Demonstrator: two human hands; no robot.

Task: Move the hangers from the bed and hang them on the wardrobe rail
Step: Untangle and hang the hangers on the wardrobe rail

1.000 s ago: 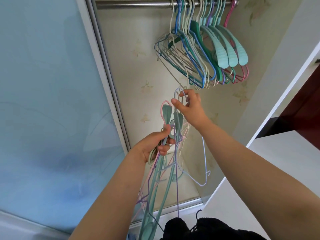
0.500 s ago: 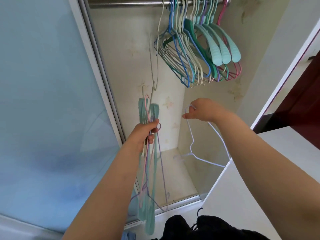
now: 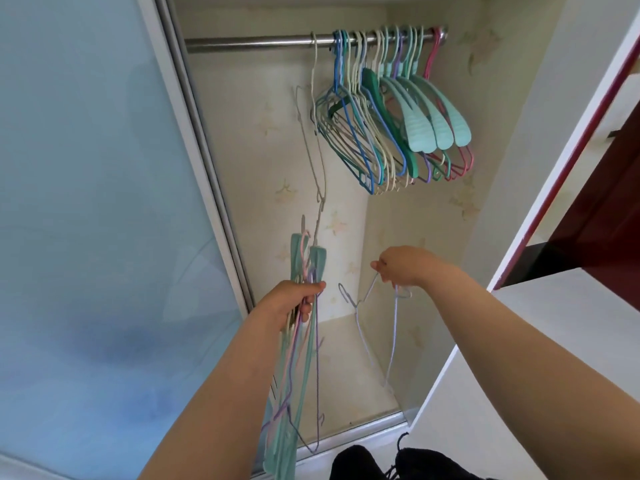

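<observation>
My left hand [image 3: 300, 303] is clenched round a bundle of hangers [image 3: 304, 344], gripped just below their necks so the hooks stand up together and the long bodies trail down toward the wardrobe floor. I judge this hold keeps the stock in reach of the other hand while it works.

My right hand [image 3: 403, 268], to the right and slightly farther in, pinches a single pale lilac wire hanger [image 3: 377, 327] by its wire. The hanger hangs upside-down or askew, its hook [image 3: 346, 294] pointing left and down; it will probably need turning before it can catch.

The rail [image 3: 259, 43] runs across the top of the wardrobe, well above both hands. On its right half a dense row of hung hangers [image 3: 391, 126] sits pressed together:
- thin wire ones in blue, cream and lilac;
- broad-shouldered mint plastic ones;
- a pink one at the far right.

One cream hanger [image 3: 313, 64] hangs apart at the left of the row, with another thin wire one dangling below it.

The bundle is mixed: flat mint plastic, pink and lilac wire.
</observation>
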